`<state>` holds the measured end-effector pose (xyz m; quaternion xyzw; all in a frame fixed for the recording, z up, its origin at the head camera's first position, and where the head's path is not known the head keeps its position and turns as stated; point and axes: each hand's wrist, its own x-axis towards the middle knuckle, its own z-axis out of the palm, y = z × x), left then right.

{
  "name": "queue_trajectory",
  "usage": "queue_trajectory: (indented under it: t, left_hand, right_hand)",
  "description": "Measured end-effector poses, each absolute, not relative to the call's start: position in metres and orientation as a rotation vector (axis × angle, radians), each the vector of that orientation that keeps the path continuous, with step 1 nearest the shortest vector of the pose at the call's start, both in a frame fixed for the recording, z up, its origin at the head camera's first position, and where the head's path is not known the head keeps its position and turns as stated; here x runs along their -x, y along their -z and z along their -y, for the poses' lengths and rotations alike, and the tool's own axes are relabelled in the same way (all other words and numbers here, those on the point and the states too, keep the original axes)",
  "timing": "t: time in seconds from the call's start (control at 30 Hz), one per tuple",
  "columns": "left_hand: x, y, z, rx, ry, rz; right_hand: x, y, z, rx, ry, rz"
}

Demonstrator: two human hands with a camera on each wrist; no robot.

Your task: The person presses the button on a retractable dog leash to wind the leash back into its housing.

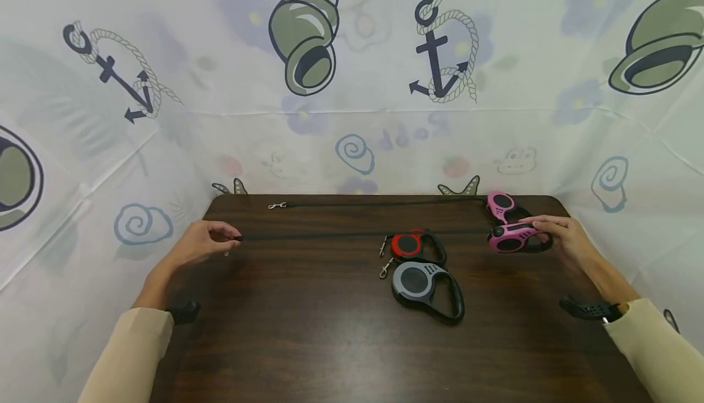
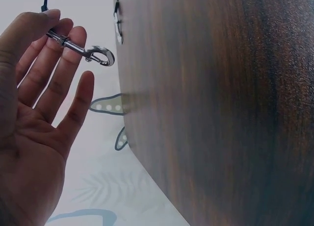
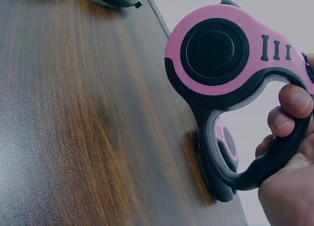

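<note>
My left hand (image 1: 205,243) pinches the end of a black leash cord (image 1: 319,235) between thumb and forefinger, beside its silver snap hook (image 2: 76,47); the other fingers are spread. At the right, my right hand (image 1: 566,241) holds a pink retractable leash (image 1: 508,239) by its black handle, fingers curled through the loop in the right wrist view. The cord runs nearly straight between both hands, above the table. Just behind, a second pink retractable leash (image 1: 500,203) lies with its cord (image 1: 385,203) drawn out leftward to a metal hook (image 1: 277,205).
A red retractable leash (image 1: 407,245) and a larger grey one (image 1: 414,279) lie close together on the brown wooden table (image 1: 308,342), right of its middle. Their small metal hooks (image 1: 387,268) point left. A patterned white cloth (image 1: 385,146) surrounds the table's back and sides.
</note>
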<state>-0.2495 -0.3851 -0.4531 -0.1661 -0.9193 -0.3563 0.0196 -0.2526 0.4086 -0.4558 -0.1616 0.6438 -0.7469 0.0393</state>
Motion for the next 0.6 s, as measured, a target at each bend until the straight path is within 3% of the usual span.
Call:
queue_trajectory:
  t: [0.6]
  left_hand:
    - [0.2472, 0.4545, 0.3859, 0.536, 1.115, 2.808]
  right_hand:
    - [0.2494, 0.4599, -0.4088, 0.506, 2.163, -2.132]
